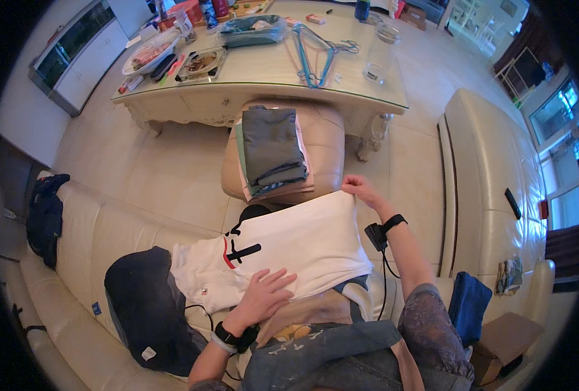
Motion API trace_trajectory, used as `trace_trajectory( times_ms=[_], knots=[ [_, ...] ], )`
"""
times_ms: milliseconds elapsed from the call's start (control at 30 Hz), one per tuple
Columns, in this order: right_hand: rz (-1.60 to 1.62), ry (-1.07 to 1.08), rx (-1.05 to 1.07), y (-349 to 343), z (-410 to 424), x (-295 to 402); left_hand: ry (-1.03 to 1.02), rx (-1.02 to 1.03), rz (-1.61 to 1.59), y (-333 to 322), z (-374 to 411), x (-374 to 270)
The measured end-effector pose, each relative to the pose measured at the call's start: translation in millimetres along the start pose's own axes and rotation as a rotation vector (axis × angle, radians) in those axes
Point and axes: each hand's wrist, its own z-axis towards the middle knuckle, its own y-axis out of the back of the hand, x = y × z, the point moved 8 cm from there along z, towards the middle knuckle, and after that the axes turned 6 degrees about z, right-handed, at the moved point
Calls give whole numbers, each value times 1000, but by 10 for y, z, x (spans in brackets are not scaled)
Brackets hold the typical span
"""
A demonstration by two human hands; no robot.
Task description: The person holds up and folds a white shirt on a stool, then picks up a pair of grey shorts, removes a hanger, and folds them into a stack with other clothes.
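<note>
A white garment with a black-and-red print lies spread across my lap and the sofa seat. My right hand pinches its far right corner and holds that edge taut. On the near side of the cloth, my left hand rests palm down with its fingers spread. Just beyond the garment, a stack of folded clothes topped by a dark grey piece sits on a tan leather ottoman. Dark clothing is heaped on the sofa to the left of the white garment.
A glass-topped table stands behind the ottoman, bearing blue and pink hangers, a clear jar and a lined bin. To the right are folded blue cloth, a cardboard box and a remote control.
</note>
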Motion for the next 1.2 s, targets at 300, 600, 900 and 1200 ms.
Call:
trace_trajectory(
  times_ms=[300,600,900,1200],
  knots=[
    [-332,5,-129,71,179,-55,4,12,18,40,14,-24],
    [-200,-295,-16,755,-383,-236,26,15,27,5,35,-13],
    [226,-623,-142,-23,-1180,-1233,16,17,57,-62,23,2],
    [550,-619,-174,-357,-2138,-1048,-73,9,10,34,121,-127]
  ],
)
